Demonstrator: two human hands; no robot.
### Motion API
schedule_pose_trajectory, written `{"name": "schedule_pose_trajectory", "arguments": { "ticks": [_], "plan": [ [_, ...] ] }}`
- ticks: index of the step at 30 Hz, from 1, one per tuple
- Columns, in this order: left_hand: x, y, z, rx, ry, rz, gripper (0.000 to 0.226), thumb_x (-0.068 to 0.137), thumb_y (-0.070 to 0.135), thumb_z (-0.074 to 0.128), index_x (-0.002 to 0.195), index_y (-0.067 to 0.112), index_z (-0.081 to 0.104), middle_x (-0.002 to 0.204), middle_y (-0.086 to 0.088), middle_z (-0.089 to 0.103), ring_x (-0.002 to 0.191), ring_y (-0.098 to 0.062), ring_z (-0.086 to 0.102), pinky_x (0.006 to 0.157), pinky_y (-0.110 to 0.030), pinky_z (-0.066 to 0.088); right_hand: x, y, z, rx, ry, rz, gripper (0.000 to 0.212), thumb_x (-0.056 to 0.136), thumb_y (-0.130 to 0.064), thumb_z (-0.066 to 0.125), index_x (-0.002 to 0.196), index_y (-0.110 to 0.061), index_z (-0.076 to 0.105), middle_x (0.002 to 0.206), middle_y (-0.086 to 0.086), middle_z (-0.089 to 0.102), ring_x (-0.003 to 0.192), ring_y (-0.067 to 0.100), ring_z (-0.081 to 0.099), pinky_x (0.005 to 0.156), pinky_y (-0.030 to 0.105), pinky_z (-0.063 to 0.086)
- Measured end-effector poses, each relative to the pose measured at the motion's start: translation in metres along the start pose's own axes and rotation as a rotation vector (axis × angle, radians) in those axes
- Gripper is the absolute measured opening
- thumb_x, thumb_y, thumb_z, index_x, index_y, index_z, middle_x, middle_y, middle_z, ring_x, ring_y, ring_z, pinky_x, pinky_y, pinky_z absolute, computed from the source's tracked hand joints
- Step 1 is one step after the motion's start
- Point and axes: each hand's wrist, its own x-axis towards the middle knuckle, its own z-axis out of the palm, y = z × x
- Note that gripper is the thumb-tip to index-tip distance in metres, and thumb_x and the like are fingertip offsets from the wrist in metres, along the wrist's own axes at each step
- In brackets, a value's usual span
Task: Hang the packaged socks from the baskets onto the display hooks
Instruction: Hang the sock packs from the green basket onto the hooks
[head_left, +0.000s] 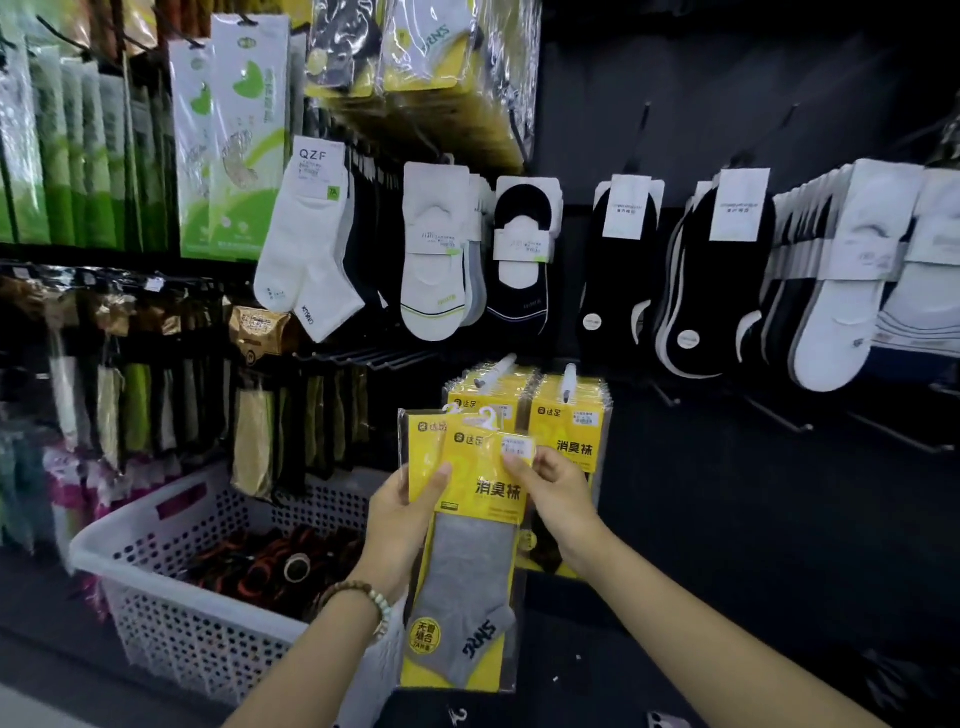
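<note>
Sock pack (467, 566): flat, glossy yellow rectangle with a grey knit sock inside, held upright before the hung packs (571, 421).
Left hand (402, 514): fingers curled round its left edge.
Right hand (558, 499): pinched its top corner.
Basket (156, 530): white perforated plastic, lower left.

**Bare forearms, one beaded bracelet**

Two bare forearms reach in from the lower edge of the head view, uncovered from the frame's edge to the wrists. The left hand (402, 512) has a bracelet (363, 603) at its wrist: round brown wood-like beads, with a few paler, whitish beads on the inner side. The right hand (558, 499) and its wrist are bare.
</note>
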Motion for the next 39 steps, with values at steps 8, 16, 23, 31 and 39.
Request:
{"name": "schedule_pose_trajectory", "arguments": {
  "ticks": [8, 16, 23, 31, 39],
  "plan": [
    [0.006, -0.008, 0.026, 0.11, 0.059, -0.039, 0.019, 0.089, 0.039, 0.058, 0.089, 0.023, 0.067, 0.077, 0.014, 0.071, 0.064, 0.011, 0.063, 0.052, -0.002, 0.042, 0.001, 0.011, -0.064, 0.118, 0.175, 0.052, 0.011, 0.094, -0.019, 0.056, 0.098, -0.016, 0.066, 0.087, -0.001, 0.075, 0.081, 0.013, 0.071, 0.07, 0.027, 0.056],
    [0.019, -0.007, 0.019, 0.157, 0.031, -0.012, 0.006, 0.092, 0.035, 0.056, 0.091, 0.034, 0.061, 0.083, 0.024, 0.066, 0.073, 0.018, 0.06, 0.058, -0.001, 0.041, 0.028, -0.004, -0.089, 0.003, 0.221, -0.038, 0.01, 0.095, -0.015, 0.055, 0.089, -0.017, 0.062, 0.079, -0.004, 0.072, 0.07, 0.007, 0.068, 0.058, 0.019, 0.053],
    [0.025, -0.015, 0.013, 0.138, 0.051, -0.023, 0.014, 0.094, 0.029, 0.054, 0.1, 0.023, 0.065, 0.097, 0.009, 0.07, 0.089, -0.003, 0.066, 0.073, -0.016, 0.046, 0.037, 0.0, -0.077, -0.041, 0.247, -0.08, 0.012, 0.096, -0.015, 0.053, 0.088, -0.021, 0.06, 0.086, 0.0, 0.072, 0.078, 0.014, 0.069, 0.069, 0.031, 0.058],
    [0.03, -0.017, 0.0, 0.153, 0.07, -0.026, 0.017, 0.094, 0.03, 0.053, 0.103, 0.021, 0.065, 0.094, 0.008, 0.071, 0.086, -0.004, 0.067, 0.07, -0.017, 0.046, 0.051, 0.004, -0.06, -0.095, 0.222, -0.056, 0.011, 0.097, -0.018, 0.053, 0.103, -0.013, 0.061, 0.085, -0.003, 0.071, 0.083, 0.018, 0.07, 0.073, 0.034, 0.058],
    [0.027, -0.019, 0.016, 0.103, -0.076, -0.056, 0.019, 0.093, 0.032, 0.054, 0.106, 0.027, 0.066, 0.099, 0.01, 0.073, 0.084, 0.0, 0.069, 0.072, -0.018, 0.054, 0.011, 0.007, -0.066, 0.074, 0.059, 0.01, 0.012, 0.095, -0.02, 0.055, 0.104, -0.017, 0.062, 0.089, -0.003, 0.076, 0.08, 0.009, 0.072, 0.056, 0.016, 0.053]
  ]
}}
